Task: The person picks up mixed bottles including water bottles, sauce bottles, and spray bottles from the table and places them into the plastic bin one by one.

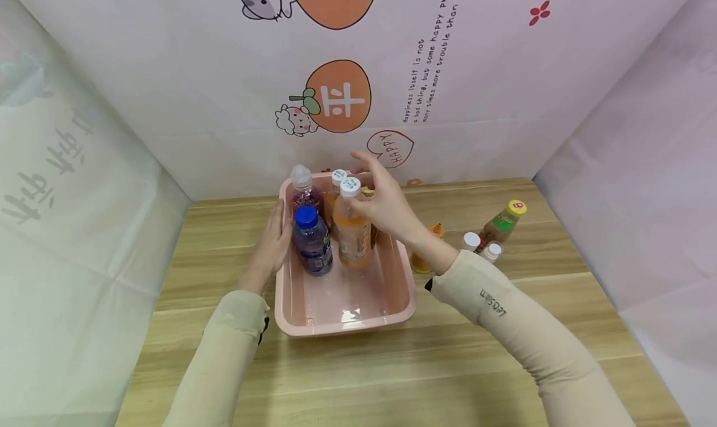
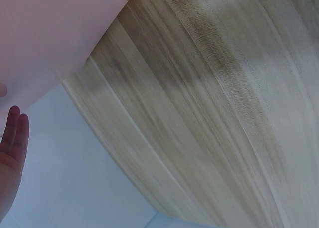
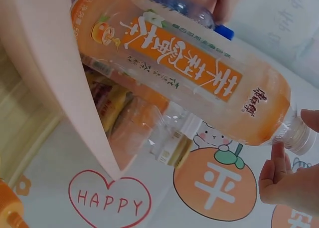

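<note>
My right hand (image 1: 388, 206) pinches the tall orange-labelled plastic bottle (image 1: 355, 240) high, so it could tip; my left hand (image 1: 272, 241) lies straight-fingered

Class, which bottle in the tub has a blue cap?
The bottle in front of the clear-topped bottle; its cap is the only blue one in the tub.

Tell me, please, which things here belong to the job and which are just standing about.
Likely the job:
orange-labelled bottle, in the right hand
pink bin, touched by the left hand
blue-capped bottle and other bottles inside it

Apparently standing about:
orange-nozzled squeeze bottle
green-labelled bottle
two white-capped bottles
</note>
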Tool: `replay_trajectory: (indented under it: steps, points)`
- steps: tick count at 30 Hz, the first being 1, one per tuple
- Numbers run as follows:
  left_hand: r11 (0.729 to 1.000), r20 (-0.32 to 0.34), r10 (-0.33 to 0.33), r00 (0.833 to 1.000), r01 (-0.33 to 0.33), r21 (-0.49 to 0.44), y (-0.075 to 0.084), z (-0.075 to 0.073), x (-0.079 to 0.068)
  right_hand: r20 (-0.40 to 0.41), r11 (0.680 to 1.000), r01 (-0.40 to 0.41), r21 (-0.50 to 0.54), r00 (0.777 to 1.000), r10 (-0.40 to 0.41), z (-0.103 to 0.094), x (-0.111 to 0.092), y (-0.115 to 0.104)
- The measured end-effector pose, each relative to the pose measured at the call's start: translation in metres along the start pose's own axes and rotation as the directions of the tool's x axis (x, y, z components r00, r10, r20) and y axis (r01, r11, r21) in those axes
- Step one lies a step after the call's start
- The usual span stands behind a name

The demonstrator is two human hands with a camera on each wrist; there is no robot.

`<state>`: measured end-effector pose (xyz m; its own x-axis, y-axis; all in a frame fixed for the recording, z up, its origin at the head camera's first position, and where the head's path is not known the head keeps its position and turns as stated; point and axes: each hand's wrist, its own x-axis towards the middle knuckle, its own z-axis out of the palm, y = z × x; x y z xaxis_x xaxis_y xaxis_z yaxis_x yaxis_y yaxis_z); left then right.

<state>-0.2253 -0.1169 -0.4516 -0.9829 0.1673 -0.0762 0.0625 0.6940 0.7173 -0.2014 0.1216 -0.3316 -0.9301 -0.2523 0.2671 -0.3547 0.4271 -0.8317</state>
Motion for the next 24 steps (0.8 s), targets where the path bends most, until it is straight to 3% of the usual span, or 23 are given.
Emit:
replay_trajectory:
  steps: [9, 24]
  points:
    - [0.999, -0.016, 0.034, 0.999, -0.034, 0.007, 0.000, 0.000, -0.001, 0.051, 0.996, 0.072, -0.049, 0.996, -0.070, 0.018, 0.002, 0.014]
    - [1.000, -0.009, 0.025, 1.000, -0.025, 0.012, -0.002, 0.001, 0.000, 0.125, 0.989, -0.036, -0.141, 0.991, 0.053, 0.036, 0.003, 0.030]
